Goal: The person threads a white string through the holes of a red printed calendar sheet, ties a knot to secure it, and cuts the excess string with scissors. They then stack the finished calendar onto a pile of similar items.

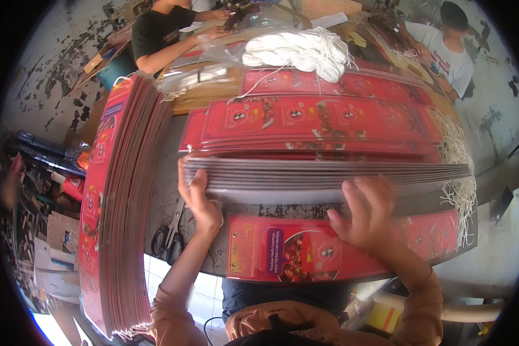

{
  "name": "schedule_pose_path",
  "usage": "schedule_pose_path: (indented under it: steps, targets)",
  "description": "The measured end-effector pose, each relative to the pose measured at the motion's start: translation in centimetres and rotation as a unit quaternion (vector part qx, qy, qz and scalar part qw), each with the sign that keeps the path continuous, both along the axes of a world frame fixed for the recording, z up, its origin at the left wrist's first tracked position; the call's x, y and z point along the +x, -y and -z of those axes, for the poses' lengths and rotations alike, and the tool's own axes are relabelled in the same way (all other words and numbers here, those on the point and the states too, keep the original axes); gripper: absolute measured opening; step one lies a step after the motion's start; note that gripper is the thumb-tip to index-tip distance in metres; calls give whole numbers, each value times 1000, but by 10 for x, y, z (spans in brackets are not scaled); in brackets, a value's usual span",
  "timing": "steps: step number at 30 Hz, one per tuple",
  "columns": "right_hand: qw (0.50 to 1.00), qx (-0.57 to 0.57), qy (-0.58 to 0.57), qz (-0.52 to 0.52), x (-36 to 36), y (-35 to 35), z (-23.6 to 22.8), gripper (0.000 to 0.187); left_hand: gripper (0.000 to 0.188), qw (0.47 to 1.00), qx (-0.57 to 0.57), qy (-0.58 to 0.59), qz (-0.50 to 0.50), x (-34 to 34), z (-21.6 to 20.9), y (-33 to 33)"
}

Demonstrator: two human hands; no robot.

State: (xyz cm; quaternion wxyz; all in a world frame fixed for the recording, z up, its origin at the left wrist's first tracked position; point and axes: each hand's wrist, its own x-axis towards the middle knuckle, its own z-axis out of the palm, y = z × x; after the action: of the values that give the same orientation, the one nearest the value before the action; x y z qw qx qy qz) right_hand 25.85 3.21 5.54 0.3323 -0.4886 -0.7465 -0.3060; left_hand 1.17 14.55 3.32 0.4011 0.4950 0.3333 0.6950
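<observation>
Together our hands brace a thick grey-edged stack of flat cardboard sheets on the worktable: the left hand cups its left end, fingers curled; the right hand presses its near edge, fingers spread. We judge it heavy, stiff yet prone to sliding, best gripped at both ends. Beyond lie red printed cartons, scissors and white string.
</observation>
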Motion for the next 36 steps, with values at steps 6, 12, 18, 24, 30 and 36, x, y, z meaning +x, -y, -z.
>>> schedule_pose_path:
  steps: [6,12,18,24,30,36]
  targets:
    - [996,-52,63,42,7,0,-4,36,41,1000,2,2,15,3,4,-10]
    - [996,-36,38,67,6,-1,7,34,37,1000,-14,21,11,8,3,-14]
    - [993,-60,67,82,3,6,5,33,38,995,-30,57,82,1,7,-13]
    - [996,-34,37,78,2,7,8,30,39,995,-33,59,71,2,6,-11]
    - [993,-49,49,96,3,8,-1,27,38,993,-28,64,91,2,8,-11]
    - [989,-77,78,104,2,5,-7,43,38,995,-31,56,79,4,3,-9]
